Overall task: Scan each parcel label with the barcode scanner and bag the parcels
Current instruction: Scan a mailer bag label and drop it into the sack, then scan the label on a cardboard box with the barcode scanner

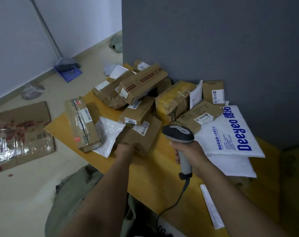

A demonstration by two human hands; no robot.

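My right hand (192, 155) grips the grey handle of a barcode scanner (178, 135), whose dark head points toward the parcels. My left hand (124, 148) holds the near edge of a small brown cardboard parcel (146, 137) with a white label on top. Behind it several brown boxes lie piled on the yellow table (162, 170); one (136, 113) carries a label reading 4003. A long taped box (81, 124) lies at the left. White mailer bags (230, 134) with blue print are at the right. A grey-green sack (73, 199) hangs below the table's front edge.
A dark grey partition (213, 40) rises behind the table. On the floor at the left lie a flattened carton (20, 135), a blue dustpan with a broom (67, 69) and a clear bag. The scanner's cable (177, 200) runs down over the table edge.
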